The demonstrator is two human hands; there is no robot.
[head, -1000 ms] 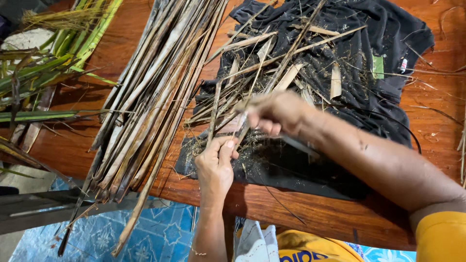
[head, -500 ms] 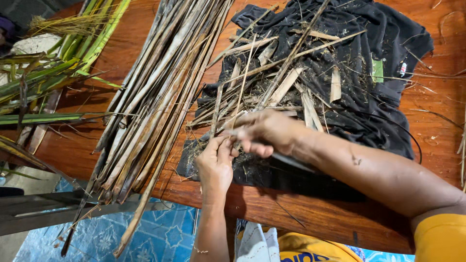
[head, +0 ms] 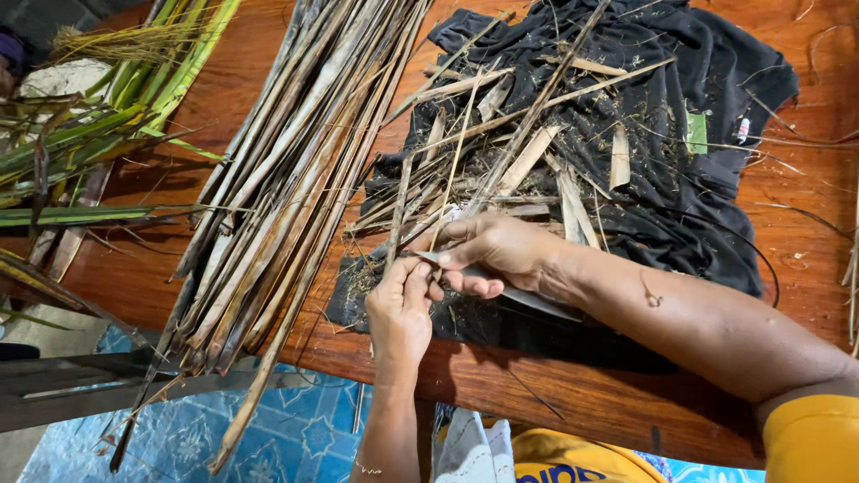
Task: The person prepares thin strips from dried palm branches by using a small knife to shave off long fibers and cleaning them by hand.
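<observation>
Right hand (head: pixel 497 255) fingers clamped around a knife (head: pixel 501 286), grey blade lying flat and pointing toward the left hand (head: pixel 400 309). Left-hand fingers pinched together on a thin dry strip (head: pixel 398 210), which runs up and away from the near edge of the counter (head: pixel 796 224); looks like the pinch holds the strip's end steady right at the blade tip. Both hands sit over the near part of a black cloth (head: pixel 707 210), likely spread to catch scrap: it's littered with short offcuts (head: pixel 619 156) and fibre. Long bundle of dry strips (head: pixel 295 170) lies diagonally just left of the cloth, ends overhanging the near edge above the blue patterned floor (head: pixel 179 438). Green leaves (head: pixel 98 134) piled at the far left corner, well apart from the hands. Open room: bare wood on the right side of the counter and a narrow band along the near edge; left is blocked by the bundle.
</observation>
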